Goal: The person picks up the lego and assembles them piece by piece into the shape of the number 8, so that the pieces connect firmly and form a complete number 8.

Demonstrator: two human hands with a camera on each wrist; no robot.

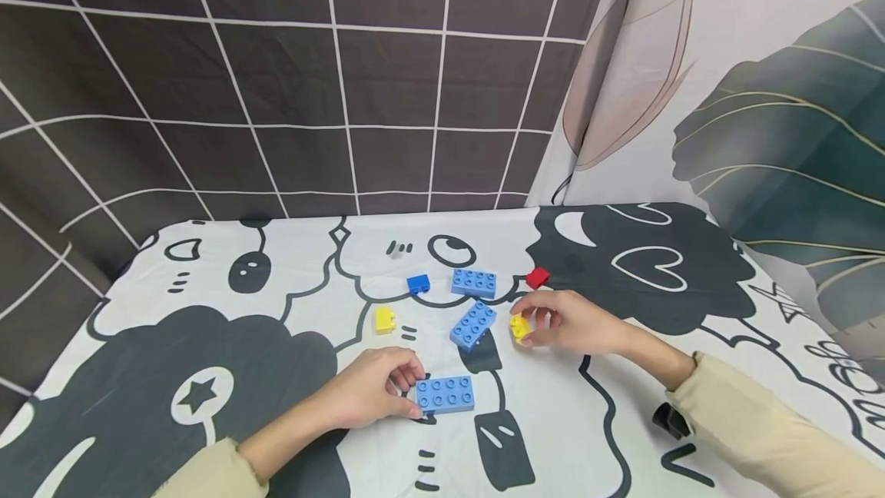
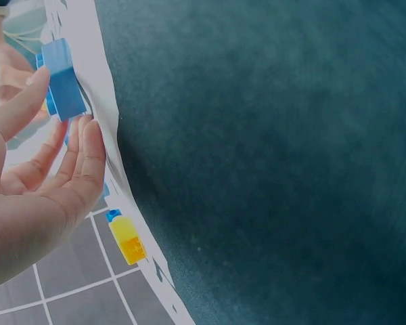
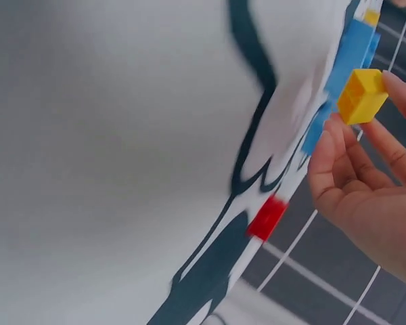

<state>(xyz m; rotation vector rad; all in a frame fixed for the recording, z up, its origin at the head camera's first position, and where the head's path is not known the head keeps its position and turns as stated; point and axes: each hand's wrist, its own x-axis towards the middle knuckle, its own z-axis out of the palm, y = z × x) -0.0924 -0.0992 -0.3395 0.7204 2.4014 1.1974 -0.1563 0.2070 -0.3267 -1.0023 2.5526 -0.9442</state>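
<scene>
The left hand grips the left end of a long light blue brick, thumb on the near side and fingers on the far side. The right hand pinches a small yellow brick between thumb and fingers; whether that brick touches the printed cloth on the worktop, I cannot tell.

Between the hands, and slightly beyond the gripped blue one, an angled light blue brick lies just beside the pinched yellow piece, the closest obstacle to either hand. Farther out, past this one, sits another eight-stud brick, with a small dark blue brick to its left. A second yellow brick rests just beyond the left hand, and a red brick lies just beyond the right hand's fingertips. Behind everything hangs a dark grid-patterned curtain.

The head view shows the studs on top of the left hand's brick; the left wrist view shows its smooth sides instead. From above, the right hand's fingers cover part of their yellow piece, while the right wrist view leaves its plain sides exposed.
</scene>
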